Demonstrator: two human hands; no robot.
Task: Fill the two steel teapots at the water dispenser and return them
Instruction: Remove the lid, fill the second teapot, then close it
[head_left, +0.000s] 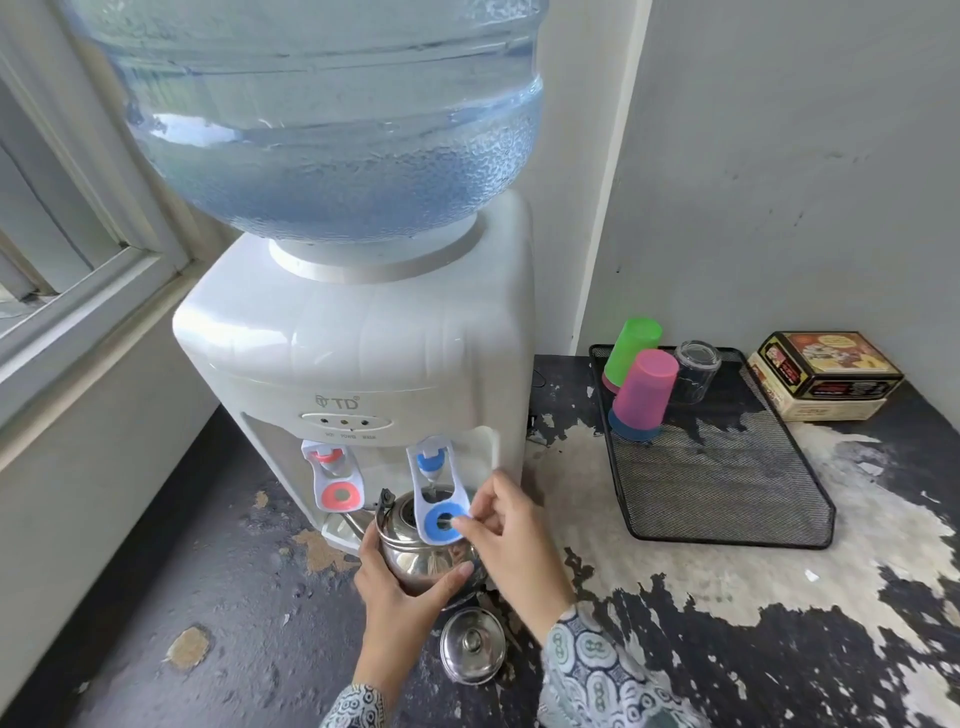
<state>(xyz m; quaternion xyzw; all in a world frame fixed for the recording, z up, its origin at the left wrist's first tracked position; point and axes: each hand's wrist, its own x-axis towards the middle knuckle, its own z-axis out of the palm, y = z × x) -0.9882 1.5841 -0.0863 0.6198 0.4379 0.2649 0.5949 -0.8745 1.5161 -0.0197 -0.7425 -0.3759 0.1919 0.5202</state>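
A shiny steel teapot (415, 551) with no lid stands under the blue tap of the white water dispenser (358, 358). My left hand (400, 587) wraps around the teapot's belly from the front. My right hand (504, 525) pinches the blue tap lever (439, 512) between thumb and fingers. The pot's steel lid (472, 644) lies on the counter just in front of it. Only one teapot is in view.
A red tap lever (337, 491) hangs to the left of the blue one. A black mesh tray (727, 488) at the right holds upturned green, pink and clear cups. A printed tin (826, 371) sits at the far right. The counter's paint is peeling.
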